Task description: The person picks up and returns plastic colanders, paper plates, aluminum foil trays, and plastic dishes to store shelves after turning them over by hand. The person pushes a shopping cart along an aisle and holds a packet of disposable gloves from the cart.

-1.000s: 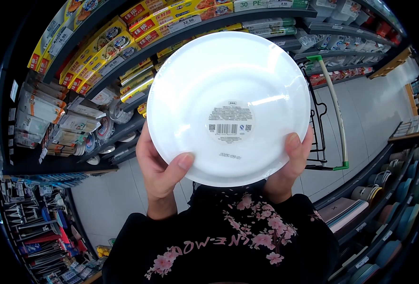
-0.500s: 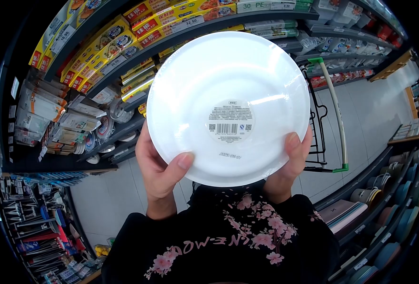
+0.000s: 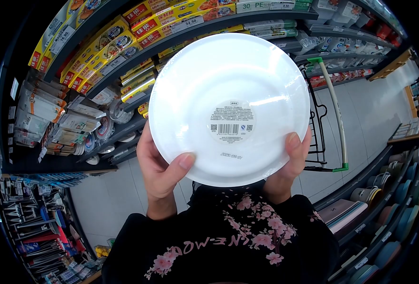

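A round pack of white plates [image 3: 190, 85] in clear film is held up in front of my chest, and I cannot tell how many are stacked. On its facing side is a round label with small print and a barcode, with a date stamped below. My left hand [image 3: 161, 165] grips the lower left rim, thumb on the face and fingers behind. At the lower right rim, my right hand [image 3: 290, 163] grips in the same way. The fingers behind the plates are mostly hidden.
Beyond the plates, shelves carry yellow boxes of cling film [image 3: 167, 21] and several packaged goods. A shopping cart [image 3: 335, 118] stands at the right. Shelves of bowls [image 3: 384, 253] line the lower right, and hanging utensils [image 3: 39, 232] fill the lower left.
The plates have shifted very slightly to the right. Both hands keep the same grip.
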`<action>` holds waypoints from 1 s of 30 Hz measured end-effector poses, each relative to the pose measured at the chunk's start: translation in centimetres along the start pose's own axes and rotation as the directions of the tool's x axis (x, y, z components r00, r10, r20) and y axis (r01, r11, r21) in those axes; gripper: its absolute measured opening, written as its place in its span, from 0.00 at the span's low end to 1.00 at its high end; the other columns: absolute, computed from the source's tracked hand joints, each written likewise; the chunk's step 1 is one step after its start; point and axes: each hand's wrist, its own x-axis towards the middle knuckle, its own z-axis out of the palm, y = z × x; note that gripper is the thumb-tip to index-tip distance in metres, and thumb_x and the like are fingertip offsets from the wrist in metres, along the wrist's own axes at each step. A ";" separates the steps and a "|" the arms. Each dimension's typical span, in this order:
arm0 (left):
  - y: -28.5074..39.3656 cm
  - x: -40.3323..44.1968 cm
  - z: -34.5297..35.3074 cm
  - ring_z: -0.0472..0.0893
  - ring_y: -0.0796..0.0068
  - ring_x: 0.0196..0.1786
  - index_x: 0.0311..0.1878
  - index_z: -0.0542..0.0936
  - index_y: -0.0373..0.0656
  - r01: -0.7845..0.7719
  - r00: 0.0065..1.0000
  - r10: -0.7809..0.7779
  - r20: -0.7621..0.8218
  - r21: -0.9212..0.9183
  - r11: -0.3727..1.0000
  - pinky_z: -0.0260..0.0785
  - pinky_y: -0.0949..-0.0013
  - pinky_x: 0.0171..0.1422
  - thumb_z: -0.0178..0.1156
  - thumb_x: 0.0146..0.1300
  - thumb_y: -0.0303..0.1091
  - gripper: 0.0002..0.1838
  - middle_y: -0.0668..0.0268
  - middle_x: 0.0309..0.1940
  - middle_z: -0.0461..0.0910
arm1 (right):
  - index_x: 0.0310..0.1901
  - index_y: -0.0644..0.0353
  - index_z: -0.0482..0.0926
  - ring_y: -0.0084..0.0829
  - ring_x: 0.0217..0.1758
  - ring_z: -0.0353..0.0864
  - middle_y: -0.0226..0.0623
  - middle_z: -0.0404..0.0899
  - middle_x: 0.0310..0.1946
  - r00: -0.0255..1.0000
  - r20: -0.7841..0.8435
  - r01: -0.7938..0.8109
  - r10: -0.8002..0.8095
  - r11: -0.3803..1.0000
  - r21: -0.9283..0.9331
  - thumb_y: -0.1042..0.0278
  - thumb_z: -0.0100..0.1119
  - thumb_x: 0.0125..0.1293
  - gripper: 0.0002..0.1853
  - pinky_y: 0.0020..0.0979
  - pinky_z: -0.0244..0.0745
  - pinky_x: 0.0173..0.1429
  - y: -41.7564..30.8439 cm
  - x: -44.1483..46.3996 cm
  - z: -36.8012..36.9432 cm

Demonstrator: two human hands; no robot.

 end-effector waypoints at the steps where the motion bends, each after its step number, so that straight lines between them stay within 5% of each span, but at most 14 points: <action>1: -0.1 0.0 -0.1 0.82 0.64 0.55 0.68 0.65 0.26 -0.002 1.000 0.002 0.005 0.003 1.000 0.72 0.65 0.63 0.71 0.51 0.31 0.41 0.48 0.54 0.80 | 0.65 0.75 0.65 0.39 0.51 0.85 0.56 0.79 0.53 1.000 -0.017 0.010 -0.010 1.000 0.011 0.55 0.63 0.62 0.38 0.33 0.84 0.53 0.1 0.0 0.1; 4: -0.1 0.0 -0.1 0.82 0.64 0.55 0.68 0.65 0.26 -0.006 1.000 0.006 0.010 0.007 1.000 0.73 0.65 0.63 0.71 0.51 0.31 0.41 0.48 0.54 0.80 | 0.64 0.77 0.61 0.45 0.46 0.88 0.65 0.77 0.51 0.998 -0.017 0.054 -0.058 0.981 -0.187 0.43 0.53 0.66 0.41 0.36 0.90 0.45 0.2 0.1 0.4; 8: -0.1 -0.1 -0.2 0.83 0.64 0.54 0.67 0.65 0.26 -0.009 1.000 0.010 0.022 -0.016 1.000 0.73 0.66 0.62 0.71 0.51 0.30 0.41 0.48 0.53 0.81 | 0.65 0.76 0.61 0.45 0.47 0.87 0.64 0.77 0.52 0.998 -0.021 0.057 -0.062 0.978 -0.202 0.43 0.47 0.70 0.38 0.37 0.89 0.46 0.4 0.0 0.3; 11: -0.2 -0.2 -0.3 0.83 0.65 0.53 0.67 0.66 0.26 -0.005 0.999 0.007 0.044 -0.025 1.000 0.74 0.66 0.61 0.70 0.52 0.29 0.39 0.48 0.52 0.82 | 0.65 0.72 0.62 0.45 0.50 0.86 0.61 0.76 0.55 0.999 -0.036 0.007 -0.009 0.998 -0.060 0.45 0.40 0.75 0.34 0.36 0.87 0.48 1.0 -0.1 0.0; 13: -0.2 -0.1 -0.2 0.84 0.65 0.53 0.67 0.66 0.26 -0.014 0.999 0.015 0.048 -0.038 0.999 0.74 0.67 0.61 0.70 0.53 0.28 0.39 0.48 0.51 0.82 | 0.64 0.69 0.66 0.40 0.50 0.86 0.54 0.79 0.53 0.982 -0.186 0.000 0.025 0.991 0.133 0.45 0.34 0.78 0.32 0.32 0.84 0.52 1.3 -0.1 0.8; 17: -0.1 0.2 -0.2 0.84 0.67 0.51 0.65 0.68 0.27 -0.057 0.998 0.056 0.023 0.015 0.998 0.75 0.69 0.58 0.71 0.55 0.26 0.35 0.49 0.50 0.82 | 0.59 0.66 0.69 0.31 0.49 0.84 0.44 0.81 0.48 0.967 -0.181 0.140 -0.177 0.970 -0.199 0.49 0.39 0.79 0.25 0.29 0.81 0.53 1.5 1.4 -0.1; 18: -0.1 0.4 -0.3 0.84 0.67 0.51 0.65 0.68 0.27 -0.058 0.998 0.058 0.023 0.014 0.998 0.75 0.69 0.58 0.71 0.55 0.26 0.35 0.49 0.50 0.82 | 0.57 0.69 0.71 0.25 0.45 0.83 0.42 0.82 0.44 0.964 -0.163 0.166 -0.210 0.955 -0.246 0.54 0.47 0.77 0.22 0.26 0.79 0.48 1.7 1.6 -0.5; 21: -0.5 1.3 -1.9 0.84 0.72 0.47 0.62 0.73 0.27 -0.096 0.995 0.085 0.054 0.246 0.965 0.75 0.72 0.54 0.73 0.56 0.26 0.31 0.53 0.48 0.84 | 0.51 0.72 0.75 0.13 0.33 0.78 0.33 0.83 0.35 0.946 -0.158 0.204 -0.282 0.899 -0.387 0.65 0.60 0.74 0.16 0.17 0.72 0.36 1.9 2.3 -2.0; 23: -1.2 1.7 -3.3 0.84 0.77 0.43 0.58 0.77 0.28 -0.043 0.999 0.029 0.032 0.640 0.767 0.74 0.74 0.51 0.74 0.56 0.27 0.28 0.60 0.44 0.85 | 0.50 0.70 0.76 0.13 0.31 0.77 0.32 0.82 0.35 0.927 -0.068 0.309 -0.370 0.853 -0.421 0.65 0.62 0.72 0.15 0.16 0.70 0.34 2.0 2.5 -2.5; 24: -0.9 1.6 -2.9 0.82 0.80 0.43 0.60 0.77 0.29 0.102 0.995 -0.095 -0.042 0.557 0.824 0.73 0.76 0.50 0.74 0.55 0.25 0.28 0.63 0.45 0.84 | 0.50 0.70 0.76 0.13 0.31 0.77 0.32 0.82 0.35 0.927 -0.067 0.309 -0.368 0.853 -0.421 0.65 0.62 0.72 0.15 0.16 0.70 0.34 2.0 2.5 -3.2; 27: -0.3 1.7 -2.9 0.81 0.79 0.48 0.61 0.76 0.30 0.178 0.984 -0.161 -0.077 0.378 0.908 0.73 0.75 0.51 0.70 0.58 0.22 0.26 0.61 0.49 0.83 | 0.51 0.69 0.76 0.13 0.32 0.77 0.31 0.82 0.35 0.948 0.045 0.285 -0.315 0.778 -0.560 0.69 0.63 0.71 0.14 0.17 0.71 0.36 1.6 2.0 -4.5; 29: -1.2 2.2 -3.6 0.81 0.76 0.53 0.63 0.75 0.30 -0.013 0.998 0.003 0.060 0.159 0.987 0.73 0.74 0.55 0.59 0.63 0.17 0.23 0.57 0.54 0.81 | 0.52 0.69 0.76 0.15 0.35 0.78 0.32 0.82 0.35 0.980 0.126 0.192 -0.154 0.901 -0.389 0.74 0.62 0.69 0.13 0.19 0.73 0.39 0.5 2.1 -3.8; 30: -1.0 2.2 -3.4 0.81 0.71 0.55 0.64 0.74 0.30 0.045 0.998 -0.052 0.032 0.186 0.982 0.73 0.71 0.59 0.48 0.67 0.19 0.22 0.56 0.56 0.80 | 0.53 0.68 0.75 0.17 0.34 0.80 0.36 0.82 0.36 0.953 0.133 0.303 -0.272 0.846 -0.439 0.80 0.53 0.69 0.12 0.21 0.75 0.39 1.1 2.3 -3.8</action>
